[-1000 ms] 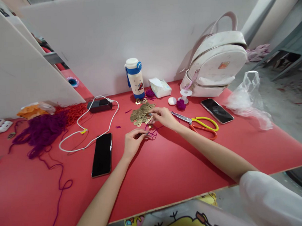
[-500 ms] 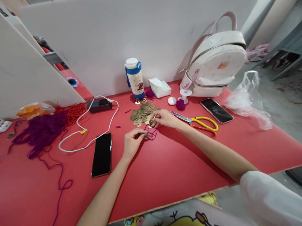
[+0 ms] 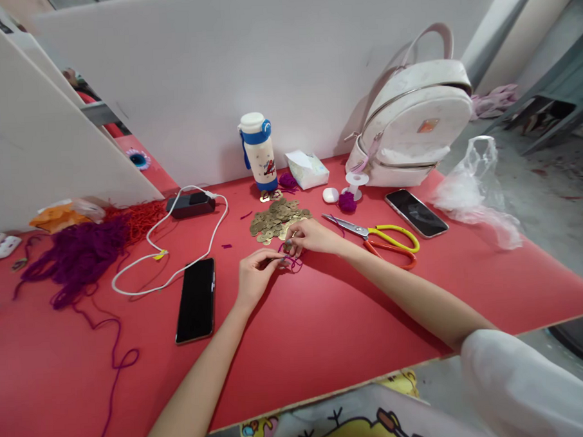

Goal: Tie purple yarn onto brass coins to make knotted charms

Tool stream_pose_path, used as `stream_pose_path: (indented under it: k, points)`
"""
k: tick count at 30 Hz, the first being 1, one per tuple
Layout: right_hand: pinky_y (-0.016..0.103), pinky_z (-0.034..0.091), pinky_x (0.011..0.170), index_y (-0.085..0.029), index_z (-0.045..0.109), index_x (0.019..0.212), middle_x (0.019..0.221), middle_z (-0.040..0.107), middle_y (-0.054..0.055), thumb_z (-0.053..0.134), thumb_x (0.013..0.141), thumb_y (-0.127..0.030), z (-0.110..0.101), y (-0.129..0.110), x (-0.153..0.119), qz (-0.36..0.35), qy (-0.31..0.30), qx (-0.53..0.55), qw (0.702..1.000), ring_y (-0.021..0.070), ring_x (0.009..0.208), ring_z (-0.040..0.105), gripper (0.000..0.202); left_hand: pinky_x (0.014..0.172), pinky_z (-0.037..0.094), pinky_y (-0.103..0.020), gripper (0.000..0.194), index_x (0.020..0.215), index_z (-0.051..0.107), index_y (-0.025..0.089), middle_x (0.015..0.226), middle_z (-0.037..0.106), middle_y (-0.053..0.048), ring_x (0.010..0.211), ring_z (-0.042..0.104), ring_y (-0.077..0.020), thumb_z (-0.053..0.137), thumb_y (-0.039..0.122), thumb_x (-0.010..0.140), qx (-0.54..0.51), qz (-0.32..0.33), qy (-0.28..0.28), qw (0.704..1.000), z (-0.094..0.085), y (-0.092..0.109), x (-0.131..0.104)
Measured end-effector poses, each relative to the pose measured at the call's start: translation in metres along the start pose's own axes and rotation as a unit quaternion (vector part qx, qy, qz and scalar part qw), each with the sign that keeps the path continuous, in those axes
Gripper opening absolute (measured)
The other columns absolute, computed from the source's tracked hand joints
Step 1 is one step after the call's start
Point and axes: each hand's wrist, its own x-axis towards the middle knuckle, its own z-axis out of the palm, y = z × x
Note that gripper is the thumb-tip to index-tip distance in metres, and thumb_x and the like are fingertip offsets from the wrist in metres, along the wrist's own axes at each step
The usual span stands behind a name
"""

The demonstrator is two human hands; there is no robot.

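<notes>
My left hand [image 3: 256, 273] pinches a purple cord [image 3: 296, 264], whose loops hang to the right of its fingertips. Close beside it, my right hand [image 3: 312, 235] is closed on a small brass coin, held near the cord; the fingers partly cover it. Just behind both hands lies a pile of brass coins [image 3: 276, 218] with holes in the middle. Scissors [image 3: 369, 231] with yellow and orange handles rest to the right of my right hand, blades slightly apart. A dark phone [image 3: 196, 301] lies left of my left hand.
A white cable [image 3: 152, 292] loops from a black box [image 3: 192, 205]. Purple yarn [image 3: 83, 253] heaps at left. At the back stand a bottle [image 3: 259, 152], a tissue pack [image 3: 307, 169], a spool [image 3: 356, 183] and a white backpack [image 3: 413, 123]. Another phone [image 3: 417, 213] lies right.
My right hand has moved slightly left with the coin, closer to my left fingertips and the cord. My left hand keeps its pinch in nearly the same place.
</notes>
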Motion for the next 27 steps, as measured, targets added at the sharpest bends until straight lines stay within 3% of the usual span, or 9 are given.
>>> stream_pose_path:
  k: [6,14,21,27]
  points:
    - [0.025,0.059,0.055,-0.018,0.058,0.08,0.061,0.072,0.0,0.047,0.08,0.0,0.0,-0.0035,-0.0013,-0.004,-0.001,-0.002,1.0,0.0158,0.055,0.071,0.021,0.068,0.061,-0.029,0.007,0.076,0.077,0.018,0.079,0.074,-0.006,0.072,0.071,-0.0185,0.072,0.023,0.075,0.008,-0.004,0.0,1.0,-0.0003,-0.002,0.0007]
    - [0.021,0.056,0.051,-0.018,0.06,0.083,0.066,0.074,-0.001,0.05,0.08,-0.004,-0.0035,-0.004,-0.0005,-0.035,0.004,-0.025,0.999,0.015,0.056,0.072,0.017,0.066,0.063,-0.032,0.008,0.075,0.075,0.016,0.07,0.073,-0.004,0.064,0.073,-0.0196,0.071,0.022,0.073,-0.04,-0.078,-0.014,0.996,0.0015,-0.0035,0.0011]
    - [0.02,0.057,0.054,-0.018,0.067,0.085,0.069,0.073,-0.001,0.054,0.078,-0.009,-0.0047,-0.0044,-0.0018,-0.058,-0.029,-0.057,0.996,0.0159,0.063,0.073,0.017,0.068,0.063,-0.033,0.008,0.077,0.075,0.016,0.068,0.074,-0.004,0.065,0.073,-0.0204,0.068,0.019,0.074,-0.037,-0.075,-0.027,0.996,0.0013,-0.0023,0.001]
    - [0.021,0.058,0.06,-0.017,0.071,0.083,0.069,0.074,0.0,0.055,0.075,-0.008,-0.006,-0.0028,0.0,-0.04,-0.047,-0.019,0.998,0.0155,0.063,0.073,0.021,0.068,0.063,-0.033,0.009,0.078,0.075,0.015,0.07,0.074,-0.005,0.066,0.073,-0.0205,0.068,0.019,0.075,-0.031,-0.074,-0.029,0.996,0.0005,-0.0035,0.0005]
